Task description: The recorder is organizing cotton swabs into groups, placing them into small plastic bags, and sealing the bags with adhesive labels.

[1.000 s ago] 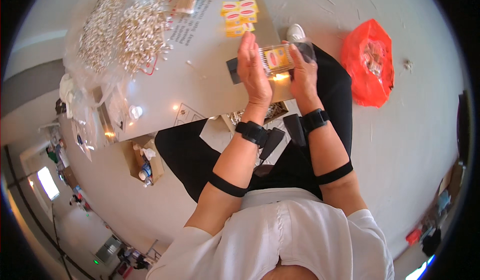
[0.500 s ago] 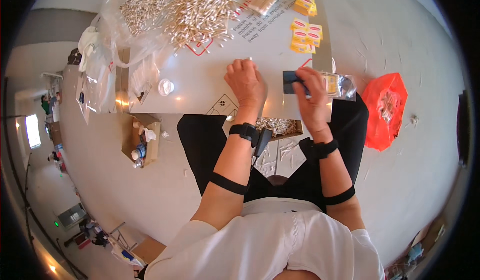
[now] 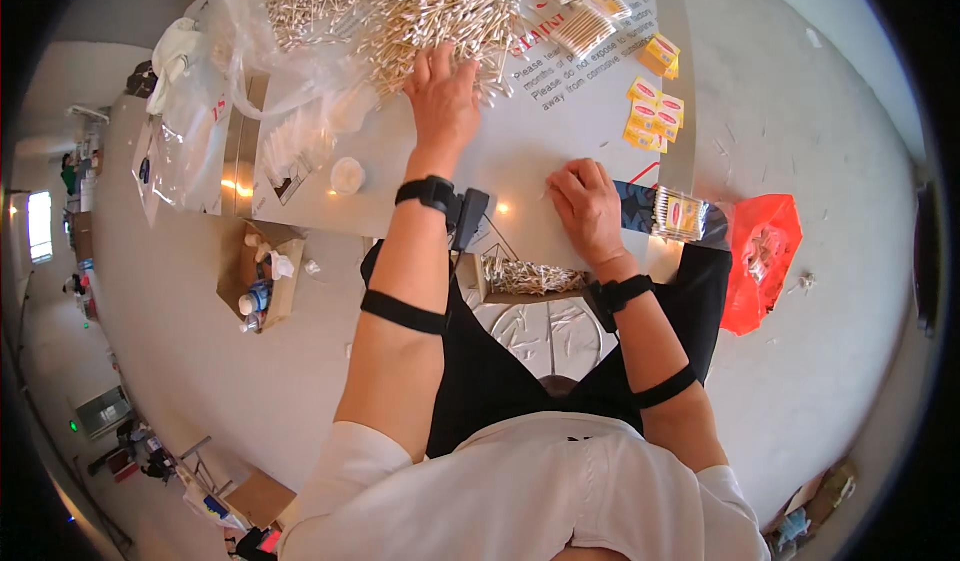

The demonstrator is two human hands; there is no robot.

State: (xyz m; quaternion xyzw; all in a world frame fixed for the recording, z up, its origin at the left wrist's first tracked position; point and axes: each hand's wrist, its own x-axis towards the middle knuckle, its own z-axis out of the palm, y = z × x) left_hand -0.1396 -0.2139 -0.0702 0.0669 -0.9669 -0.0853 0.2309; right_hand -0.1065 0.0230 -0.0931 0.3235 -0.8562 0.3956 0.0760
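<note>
Left hand (image 3: 445,106): fingers parted, loosely bent, at swab pile (image 3: 440,11).
Right hand (image 3: 588,211): fingers curled in; contents can't tell.
Swab pile: at left fingertips and beyond.
Swab packet (image 3: 678,214): just right of right hand.

white short-sleeved top (image 3: 490,491) | black trousers (image 3: 475,386) | black wristbands (image 3: 428,194) | black forearm straps (image 3: 403,312)

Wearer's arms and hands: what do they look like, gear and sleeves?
The left hand and right hand are gloveless. Each wrist wears a black wristband with a dark boxy module. A plain black fabric strap circles each forearm near the elbow. Short white fabric sleeves cover the upper arms.
</note>
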